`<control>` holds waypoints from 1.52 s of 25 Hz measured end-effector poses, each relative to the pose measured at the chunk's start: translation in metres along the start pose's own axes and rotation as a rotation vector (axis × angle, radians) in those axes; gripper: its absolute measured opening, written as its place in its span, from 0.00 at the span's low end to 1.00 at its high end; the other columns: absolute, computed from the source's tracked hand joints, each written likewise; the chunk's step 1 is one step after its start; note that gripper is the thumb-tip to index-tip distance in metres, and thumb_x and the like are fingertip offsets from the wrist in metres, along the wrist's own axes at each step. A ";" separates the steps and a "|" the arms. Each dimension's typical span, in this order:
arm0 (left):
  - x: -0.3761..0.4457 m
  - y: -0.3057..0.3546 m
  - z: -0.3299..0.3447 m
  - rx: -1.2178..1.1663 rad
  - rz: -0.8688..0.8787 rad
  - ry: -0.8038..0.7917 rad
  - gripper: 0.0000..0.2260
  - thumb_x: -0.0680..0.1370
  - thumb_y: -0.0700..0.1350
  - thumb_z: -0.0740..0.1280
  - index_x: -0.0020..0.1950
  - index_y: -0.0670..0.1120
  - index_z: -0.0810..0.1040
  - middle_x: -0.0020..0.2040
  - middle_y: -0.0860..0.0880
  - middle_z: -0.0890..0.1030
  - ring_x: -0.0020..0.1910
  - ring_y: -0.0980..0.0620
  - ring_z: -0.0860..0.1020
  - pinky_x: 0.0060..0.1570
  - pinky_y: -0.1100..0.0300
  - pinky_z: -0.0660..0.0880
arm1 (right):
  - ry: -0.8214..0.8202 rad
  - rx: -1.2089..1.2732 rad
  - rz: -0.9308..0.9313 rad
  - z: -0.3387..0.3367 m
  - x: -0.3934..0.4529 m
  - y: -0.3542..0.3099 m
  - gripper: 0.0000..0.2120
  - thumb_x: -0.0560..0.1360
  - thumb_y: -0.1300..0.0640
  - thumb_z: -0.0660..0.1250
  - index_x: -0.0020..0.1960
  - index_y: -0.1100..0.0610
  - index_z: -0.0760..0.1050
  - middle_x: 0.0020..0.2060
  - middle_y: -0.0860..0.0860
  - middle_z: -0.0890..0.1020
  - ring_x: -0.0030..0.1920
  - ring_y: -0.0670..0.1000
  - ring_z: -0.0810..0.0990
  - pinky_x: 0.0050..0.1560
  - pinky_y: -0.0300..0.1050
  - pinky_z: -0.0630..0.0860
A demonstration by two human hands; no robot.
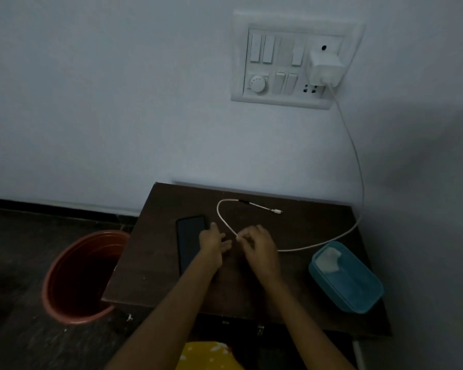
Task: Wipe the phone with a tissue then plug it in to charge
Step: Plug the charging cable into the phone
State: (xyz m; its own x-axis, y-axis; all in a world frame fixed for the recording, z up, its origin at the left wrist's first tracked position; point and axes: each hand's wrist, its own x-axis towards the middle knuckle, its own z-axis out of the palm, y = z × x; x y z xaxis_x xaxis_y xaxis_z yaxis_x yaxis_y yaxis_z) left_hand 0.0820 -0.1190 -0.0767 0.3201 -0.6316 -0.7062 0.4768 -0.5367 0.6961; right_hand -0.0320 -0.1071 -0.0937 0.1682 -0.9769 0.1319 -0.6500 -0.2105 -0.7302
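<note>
A black phone lies screen up on the left part of a small dark wooden table. My left hand rests flat beside it, fingers spread, partly over the phone's right edge. My right hand pinches the white charging cable at mid-length. The cable loops on the table, and its free connector lies further back. Its other end runs up to a white charger plugged into the wall switchboard. Tissue sits in a blue box on the right.
An orange-red bucket stands on the dark floor to the left of the table. The table backs against a pale wall. The room is dim. A bit of yellow clothing shows at the bottom edge.
</note>
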 end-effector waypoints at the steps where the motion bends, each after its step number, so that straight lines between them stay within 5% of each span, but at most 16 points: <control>1: 0.000 0.008 0.001 -0.132 -0.037 -0.035 0.20 0.83 0.49 0.52 0.68 0.36 0.63 0.60 0.34 0.75 0.47 0.38 0.77 0.46 0.48 0.76 | -0.021 0.043 -0.039 -0.004 -0.006 -0.004 0.02 0.73 0.60 0.66 0.42 0.56 0.77 0.39 0.44 0.75 0.47 0.47 0.74 0.45 0.35 0.68; 3: 0.003 0.027 -0.002 -0.239 -0.041 -0.098 0.22 0.82 0.52 0.50 0.65 0.35 0.66 0.56 0.37 0.78 0.38 0.42 0.77 0.40 0.50 0.77 | -0.139 0.056 -0.115 -0.009 -0.017 -0.006 0.01 0.72 0.59 0.68 0.41 0.56 0.78 0.37 0.40 0.73 0.45 0.45 0.75 0.47 0.35 0.69; 7: -0.007 0.048 -0.019 -0.100 -0.017 -0.232 0.10 0.82 0.44 0.56 0.49 0.40 0.74 0.29 0.49 0.83 0.29 0.50 0.81 0.24 0.63 0.79 | -0.383 0.164 -0.005 -0.014 -0.029 -0.007 0.02 0.72 0.58 0.70 0.42 0.52 0.80 0.38 0.43 0.76 0.39 0.37 0.76 0.42 0.28 0.70; 10: -0.020 0.044 -0.032 -0.035 -0.037 -0.322 0.10 0.82 0.41 0.56 0.45 0.42 0.75 0.24 0.52 0.83 0.24 0.54 0.82 0.25 0.64 0.80 | -0.227 0.639 0.492 -0.011 -0.010 -0.019 0.08 0.78 0.53 0.62 0.51 0.57 0.76 0.42 0.53 0.80 0.41 0.46 0.79 0.41 0.34 0.76; 13: -0.032 0.034 -0.048 -0.011 -0.044 -0.359 0.11 0.81 0.41 0.56 0.44 0.43 0.75 0.26 0.51 0.83 0.24 0.55 0.81 0.27 0.64 0.80 | -0.044 1.259 0.931 -0.003 0.024 -0.020 0.24 0.80 0.48 0.55 0.65 0.67 0.66 0.59 0.65 0.75 0.61 0.61 0.75 0.55 0.49 0.74; 16: -0.039 0.022 -0.068 0.102 -0.040 -0.386 0.08 0.80 0.40 0.59 0.47 0.43 0.76 0.38 0.46 0.81 0.27 0.53 0.82 0.31 0.61 0.81 | 0.122 1.452 1.049 0.005 0.044 -0.024 0.14 0.81 0.57 0.55 0.58 0.67 0.70 0.63 0.63 0.73 0.65 0.59 0.72 0.57 0.50 0.71; 19: -0.044 0.010 -0.093 0.271 -0.038 -0.454 0.05 0.78 0.39 0.62 0.48 0.43 0.78 0.43 0.44 0.82 0.33 0.51 0.83 0.35 0.60 0.81 | 0.071 1.357 1.010 0.007 0.043 -0.038 0.12 0.79 0.64 0.58 0.38 0.62 0.72 0.43 0.58 0.77 0.44 0.53 0.77 0.39 0.38 0.78; 21: -0.045 0.009 -0.113 0.358 0.015 -0.444 0.05 0.78 0.40 0.63 0.47 0.43 0.79 0.42 0.45 0.82 0.34 0.51 0.82 0.35 0.61 0.80 | -0.080 1.183 0.998 0.008 0.029 -0.047 0.11 0.77 0.63 0.60 0.36 0.61 0.73 0.32 0.53 0.72 0.32 0.48 0.71 0.22 0.34 0.75; 23: -0.045 0.013 -0.128 0.408 0.092 -0.284 0.07 0.79 0.40 0.60 0.49 0.43 0.78 0.40 0.47 0.81 0.33 0.51 0.79 0.33 0.63 0.78 | -0.223 0.992 0.985 0.012 0.007 -0.054 0.11 0.77 0.62 0.60 0.36 0.60 0.73 0.30 0.52 0.71 0.29 0.48 0.69 0.19 0.32 0.71; 26: -0.042 0.009 -0.136 0.421 0.184 0.018 0.08 0.80 0.39 0.58 0.46 0.45 0.76 0.36 0.49 0.76 0.33 0.53 0.73 0.33 0.60 0.72 | -0.279 0.769 0.970 0.025 -0.022 -0.058 0.10 0.78 0.60 0.58 0.39 0.59 0.73 0.33 0.53 0.73 0.31 0.48 0.71 0.26 0.38 0.71; 29: -0.045 -0.004 -0.128 0.448 0.183 0.086 0.13 0.80 0.40 0.56 0.36 0.46 0.73 0.35 0.46 0.72 0.34 0.50 0.71 0.36 0.57 0.68 | -0.223 0.568 0.907 0.036 -0.039 -0.061 0.07 0.77 0.59 0.58 0.43 0.58 0.73 0.35 0.52 0.74 0.35 0.49 0.73 0.32 0.41 0.72; 31: -0.052 -0.008 -0.114 0.312 0.109 0.083 0.14 0.82 0.43 0.54 0.54 0.37 0.75 0.49 0.40 0.76 0.51 0.43 0.76 0.50 0.52 0.73 | -0.179 0.472 0.843 0.040 -0.042 -0.063 0.07 0.77 0.59 0.58 0.44 0.58 0.73 0.38 0.53 0.75 0.40 0.52 0.74 0.40 0.48 0.76; 33: -0.059 -0.004 -0.102 0.118 0.025 0.057 0.20 0.83 0.47 0.50 0.69 0.36 0.64 0.65 0.38 0.72 0.65 0.39 0.70 0.62 0.50 0.69 | -0.144 0.433 0.820 0.041 -0.040 -0.065 0.07 0.76 0.58 0.58 0.44 0.57 0.74 0.43 0.55 0.77 0.47 0.56 0.76 0.53 0.54 0.75; 38: -0.046 0.005 -0.097 -0.078 -0.117 -0.010 0.21 0.83 0.49 0.49 0.72 0.38 0.60 0.72 0.41 0.65 0.70 0.42 0.65 0.68 0.49 0.62 | -0.132 0.577 0.875 0.036 -0.034 -0.060 0.07 0.75 0.59 0.60 0.40 0.56 0.75 0.44 0.56 0.78 0.46 0.54 0.76 0.47 0.48 0.74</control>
State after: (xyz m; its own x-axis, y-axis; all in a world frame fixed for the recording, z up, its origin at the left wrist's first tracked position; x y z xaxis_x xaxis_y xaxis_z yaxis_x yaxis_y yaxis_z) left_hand 0.1494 -0.0382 -0.0539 0.2506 -0.5732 -0.7801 0.5729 -0.5618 0.5968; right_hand 0.0284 -0.0597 -0.0783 -0.0866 -0.7607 -0.6433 -0.1385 0.6486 -0.7484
